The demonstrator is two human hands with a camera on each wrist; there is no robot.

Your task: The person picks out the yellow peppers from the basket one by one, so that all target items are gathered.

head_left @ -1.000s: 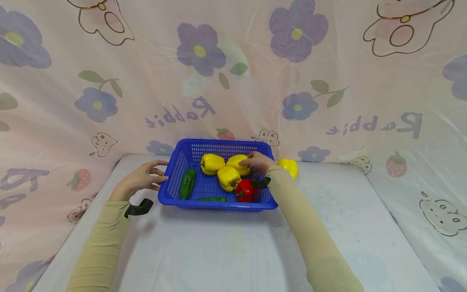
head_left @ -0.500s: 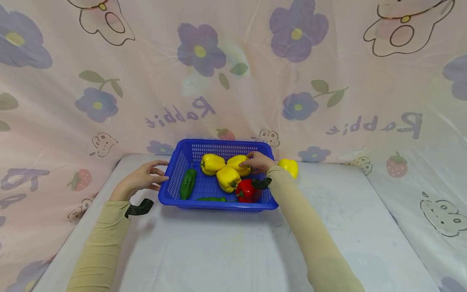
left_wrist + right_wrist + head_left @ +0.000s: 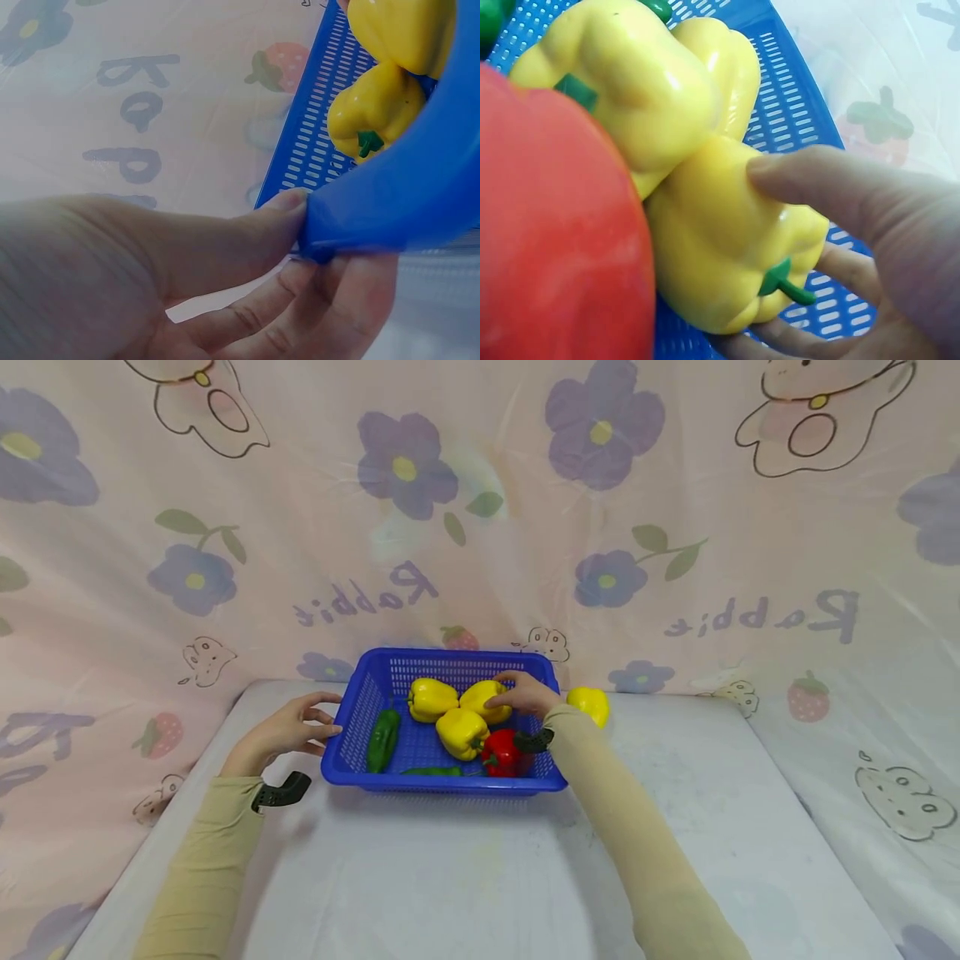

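Observation:
A blue perforated plastic basket (image 3: 450,783) stands on the table. My left hand (image 3: 281,731) holds its left rim; in the left wrist view the thumb lies on the rim's edge and the fingers are beneath. Inside the basket, my right hand (image 3: 531,695) grips the right-hand yellow bell pepper (image 3: 727,240), with its thumb on one side and fingers curled round the other. Two more yellow bell peppers, one at the back (image 3: 432,700) and one in front (image 3: 461,732), lie against it. A red bell pepper (image 3: 501,752) sits at the basket's front right corner, partly hidden by the wrist camera.
Two long green peppers, one at the left (image 3: 383,741) and one along the front wall (image 3: 433,771), are also in the basket. Outside, right of the basket, another yellow bell pepper (image 3: 590,703) rests on the white table (image 3: 480,877). A patterned curtain (image 3: 480,602) hangs behind.
The front yellow bell pepper has shifted slightly left in the basket. The head view has moved a little. Both hands keep their holds.

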